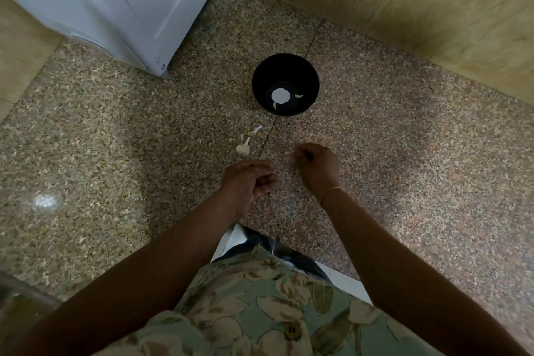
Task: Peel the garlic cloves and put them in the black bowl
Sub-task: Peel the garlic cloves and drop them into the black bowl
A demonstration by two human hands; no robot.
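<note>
A black bowl [285,84] stands on the speckled granite counter [115,139], with two pale peeled cloves [298,95] lying near a white glare spot inside it. Nearer to me, left of a seam, lies a partial garlic bulb [242,150] with bits of papery skin [256,130] beyond it. My right hand [316,166] is curled and pinches a small pale garlic clove [288,155] at its fingertips. My left hand [248,185] hovers just left of it, palm turned inward, fingers loosely curled and holding nothing that I can see.
A white appliance [121,0] stands at the back left of the counter. A yellowish tiled wall [419,3] runs along the back right. The counter's front edge [341,274] is close to my body, below my forearms.
</note>
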